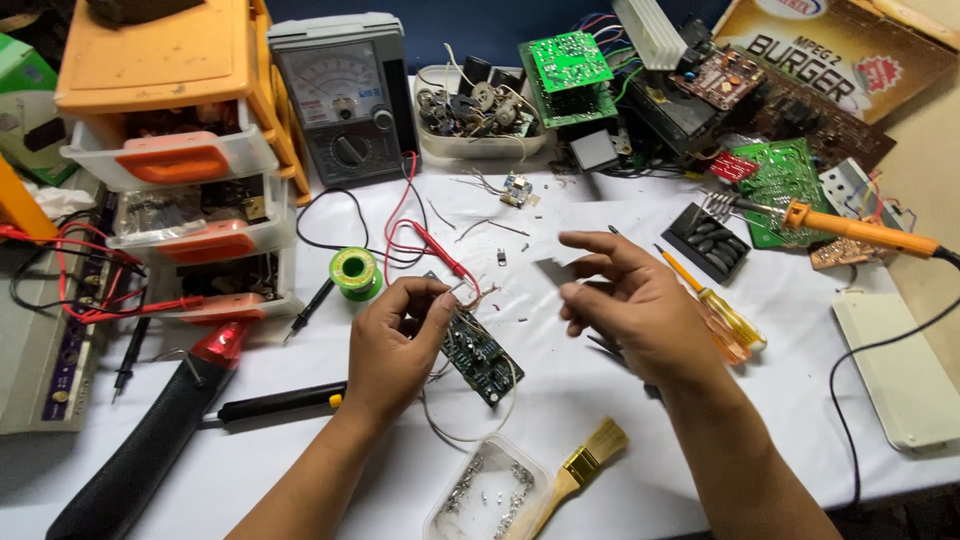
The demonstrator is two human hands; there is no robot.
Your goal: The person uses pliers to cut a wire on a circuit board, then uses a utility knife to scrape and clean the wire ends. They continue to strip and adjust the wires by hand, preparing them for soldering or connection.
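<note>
My left hand [393, 350] grips the near edge of a small dark green circuit board [482, 358] and holds it tilted just above the white table cover. Thin bare wires loop from the board down toward me. My right hand [640, 310] hovers to the right of the board, fingers half curled. A small dark flat piece [553, 271] sits at its fingertips, blurred. Dark tweezer-like tips [606, 347] show under the palm; whether the hand holds them is unclear.
Around the hands lie a green solder spool [354, 271], red probe leads [430, 245], an analog multimeter [342, 95], orange drawers [170, 120], a yellow screwdriver [712, 305], an orange soldering iron [850, 228], a brush [585, 465], a clear parts tub [488, 490] and a desoldering pump [150, 440].
</note>
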